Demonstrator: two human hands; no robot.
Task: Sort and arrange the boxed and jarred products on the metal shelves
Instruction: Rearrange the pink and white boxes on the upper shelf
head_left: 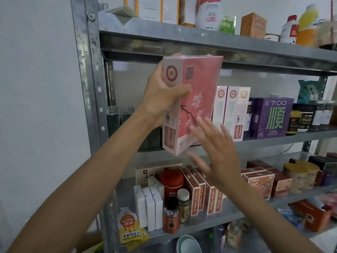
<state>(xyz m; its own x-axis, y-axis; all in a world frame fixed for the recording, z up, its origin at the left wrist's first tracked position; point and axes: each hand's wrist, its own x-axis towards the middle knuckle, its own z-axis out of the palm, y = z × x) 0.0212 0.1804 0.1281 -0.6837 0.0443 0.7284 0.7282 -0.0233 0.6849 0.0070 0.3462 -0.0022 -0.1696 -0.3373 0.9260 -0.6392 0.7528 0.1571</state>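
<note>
Our left hand [162, 99] grips the pink box [198, 92], right hand [218, 154] splayed before it; next, probably, onto the shelf [273, 141] behind it.

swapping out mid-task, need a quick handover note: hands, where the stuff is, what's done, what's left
Left hand grips the pink box upright by its narrow side, in front of the middle shelf, not set down.
Right hand is open and blurred, by the box's lower front; contact unclear.
Done: similar pale boxes stand on that shelf beside the purple box; dark green boxes are at its left end.
Left: probably seat the pink box in the gap between the green and pale boxes.
</note>
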